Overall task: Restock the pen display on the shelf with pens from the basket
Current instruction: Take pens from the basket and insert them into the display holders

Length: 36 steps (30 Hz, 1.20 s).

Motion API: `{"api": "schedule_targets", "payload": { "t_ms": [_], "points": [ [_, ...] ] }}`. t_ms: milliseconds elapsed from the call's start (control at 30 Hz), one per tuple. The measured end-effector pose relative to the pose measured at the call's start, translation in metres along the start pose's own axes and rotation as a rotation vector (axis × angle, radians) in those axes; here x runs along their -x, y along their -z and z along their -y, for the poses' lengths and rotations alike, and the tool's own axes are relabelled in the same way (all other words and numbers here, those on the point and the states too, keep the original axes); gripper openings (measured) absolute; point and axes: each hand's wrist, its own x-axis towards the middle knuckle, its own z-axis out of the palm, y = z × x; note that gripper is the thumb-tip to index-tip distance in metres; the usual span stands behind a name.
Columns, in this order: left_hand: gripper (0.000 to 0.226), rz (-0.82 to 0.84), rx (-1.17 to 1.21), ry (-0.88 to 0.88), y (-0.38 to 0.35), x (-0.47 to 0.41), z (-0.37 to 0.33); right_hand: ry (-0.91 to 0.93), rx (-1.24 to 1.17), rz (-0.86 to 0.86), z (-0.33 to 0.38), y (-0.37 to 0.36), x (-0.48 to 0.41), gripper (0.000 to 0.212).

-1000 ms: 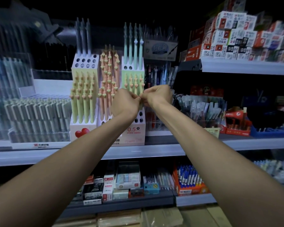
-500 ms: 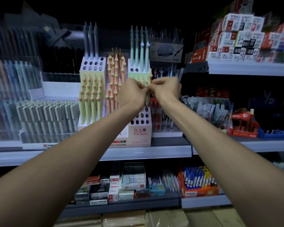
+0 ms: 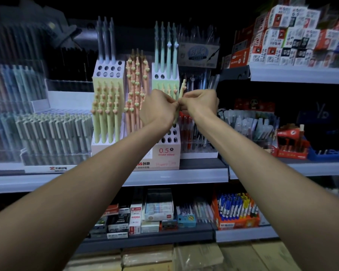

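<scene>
Standing next to this person at the stationery shelf (image 3: pixel 76 180). Both arms are reaching out in front of the tiered pen display (image 3: pixel 164 153). The left hand (image 3: pixel 158 111) and the right hand (image 3: pixel 201 103) are meeting fingertip to fingertip, and both are pinching the same pale green pen (image 3: pixel 182 89) around its middle. The pen is standing nearly upright, leaning a little, just in front of the display's right-hand column. It isn't sitting in any slot yet. The basket isn't anywhere I can see.

My guess is they're lining it up for one of the empty holes (image 3: pixel 169 140) lower down on that column, below the hands.

As for handling, it looks like a thin plastic pen, so it's probably very light and stiff, with a smooth barrel that could roll between the fingers. The little shaped topper looks like the delicate bit, so I'd stay off that. Pinching mid-barrel like they're doing seems right, maybe sliding the grip a bit higher so the tip is clear to drop straight into a hole. The neighbouring peach pens (image 3: pixel 136 89) are packed in tight, so an elbow bump could knock a few crooked.
</scene>
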Motion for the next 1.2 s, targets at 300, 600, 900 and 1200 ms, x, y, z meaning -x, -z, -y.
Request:
{"api": "schedule_targets", "payload": {
  "t_ms": [300, 600, 900, 1200],
  "points": [
    [0.011, -0.031, -0.017, 0.062, -0.01, 0.008, 0.016, -0.039, 0.007, 0.027, -0.018, -0.01, 0.004, 0.019],
    [0.011, -0.048, -0.022, 0.128, -0.02, 0.009, 0.02, -0.201, 0.024, 0.07, -0.016, -0.011, 0.002, 0.018],
    [0.015, -0.118, -0.181, 0.104, -0.026, 0.011, 0.019, -0.209, 0.166, 0.033, -0.009, -0.018, -0.001, 0.018],
    [0.016, -0.123, -0.136, 0.142, -0.029, 0.014, 0.022, -0.072, 0.293, 0.003, -0.003, -0.013, 0.009, 0.022]
  ]
}}
